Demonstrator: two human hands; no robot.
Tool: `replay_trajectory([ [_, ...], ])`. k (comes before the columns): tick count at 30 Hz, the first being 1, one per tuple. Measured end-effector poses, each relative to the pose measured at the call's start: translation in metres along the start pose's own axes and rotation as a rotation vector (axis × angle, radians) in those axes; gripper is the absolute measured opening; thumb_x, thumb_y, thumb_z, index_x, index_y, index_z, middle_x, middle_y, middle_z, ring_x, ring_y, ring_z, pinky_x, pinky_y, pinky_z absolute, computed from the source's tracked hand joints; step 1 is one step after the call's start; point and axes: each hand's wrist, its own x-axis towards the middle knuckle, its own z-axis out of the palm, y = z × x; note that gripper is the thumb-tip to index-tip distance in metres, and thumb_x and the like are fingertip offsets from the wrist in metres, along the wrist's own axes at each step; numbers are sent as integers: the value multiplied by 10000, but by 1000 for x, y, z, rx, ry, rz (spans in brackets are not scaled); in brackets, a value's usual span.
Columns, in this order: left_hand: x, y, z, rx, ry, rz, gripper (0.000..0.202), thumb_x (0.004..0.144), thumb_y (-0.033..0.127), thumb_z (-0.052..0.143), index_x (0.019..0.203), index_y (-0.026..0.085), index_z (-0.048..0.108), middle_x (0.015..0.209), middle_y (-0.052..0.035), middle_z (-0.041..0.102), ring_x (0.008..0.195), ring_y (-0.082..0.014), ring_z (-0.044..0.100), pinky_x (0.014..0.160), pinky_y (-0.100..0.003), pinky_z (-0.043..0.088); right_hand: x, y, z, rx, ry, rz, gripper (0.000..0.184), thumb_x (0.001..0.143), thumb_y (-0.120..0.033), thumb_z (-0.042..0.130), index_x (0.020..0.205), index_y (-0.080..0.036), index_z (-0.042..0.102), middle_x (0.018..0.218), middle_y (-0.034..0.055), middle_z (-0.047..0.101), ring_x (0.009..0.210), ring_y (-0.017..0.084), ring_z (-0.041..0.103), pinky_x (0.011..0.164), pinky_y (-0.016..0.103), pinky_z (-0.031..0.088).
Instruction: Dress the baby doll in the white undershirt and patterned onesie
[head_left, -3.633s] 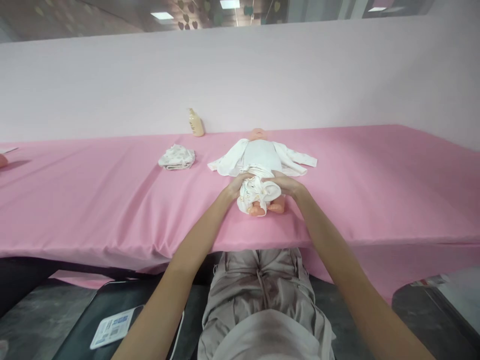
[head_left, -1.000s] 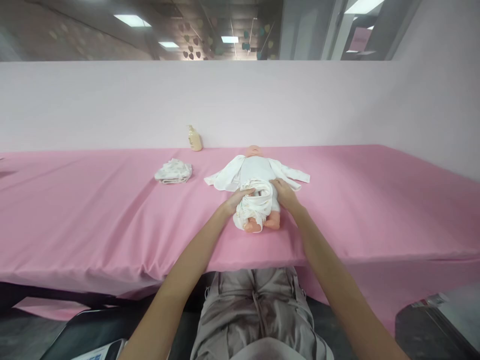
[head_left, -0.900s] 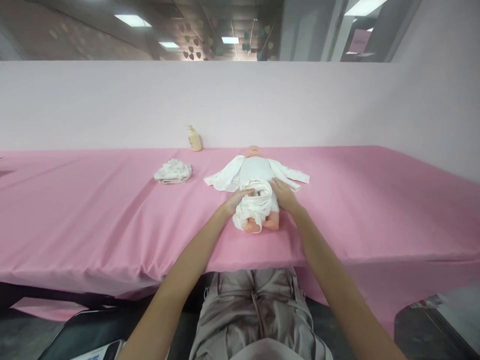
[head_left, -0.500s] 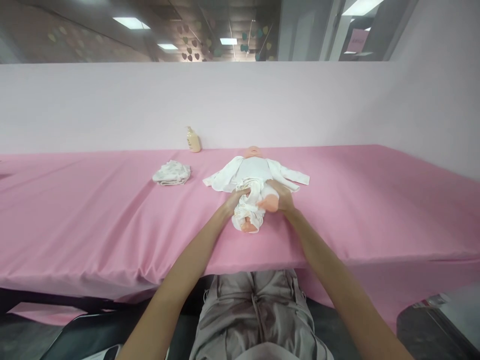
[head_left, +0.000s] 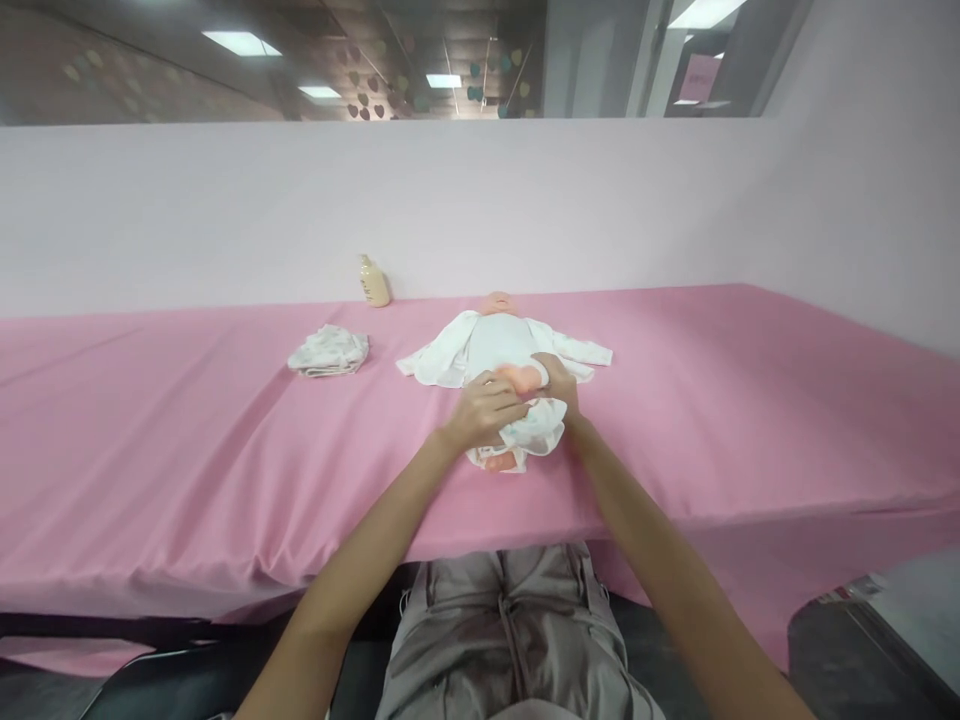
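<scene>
A baby doll lies on its back on the pink cloth, head toward the wall. White long-sleeved clothing spreads out on both sides of its torso. My left hand is closed on a bunched white baby garment, which looks like trousers, in front of the doll's raised foot. My right hand wraps round the raised leg from the right, its fingers partly hidden. The other foot pokes out of the white fabric near the table's front edge.
A folded white cloth lies to the left on the pink table cover. Behind it a pale yellow pump bottle stands by the white wall. The table's front edge is close to my lap.
My left hand has come up and right, over the white trousers, pulling their fabric toward the right. The doll's raised foot now shows bare, higher and nearer its belly. My view has shifted slightly right.
</scene>
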Motion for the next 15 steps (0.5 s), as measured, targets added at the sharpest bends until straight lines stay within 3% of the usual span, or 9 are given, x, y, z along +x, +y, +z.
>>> replay_trajectory([
  [5,-2,3,7,-41,214,16,209,576,261,758,527,219,559,622,-29,547,802,-219,520,857,-370,377,-2,9,3,30,27,-4,272,788,-375,548,986,-190,570,1005,124,617,979,256,578,894,393,461],
  [9,2,2,1,-242,396,-172,260,570,317,775,609,182,556,654,0,538,652,-148,483,640,-278,409,-3,13,4,63,2,3,206,806,-322,501,945,-188,574,1076,126,610,1025,255,574,914,406,458],
  [11,4,-6,-1,-413,407,-298,254,606,336,752,673,165,576,642,15,542,626,-131,486,613,-257,403,-4,15,5,66,-22,10,200,793,-331,525,936,-202,581,1106,108,608,1062,257,561,931,401,452],
  [15,7,-27,0,-638,293,-426,259,644,338,706,797,152,611,739,-2,608,707,-151,544,677,-263,430,-7,19,7,120,-38,53,195,788,-352,544,935,-229,583,1122,73,612,1077,253,553,962,408,434],
])
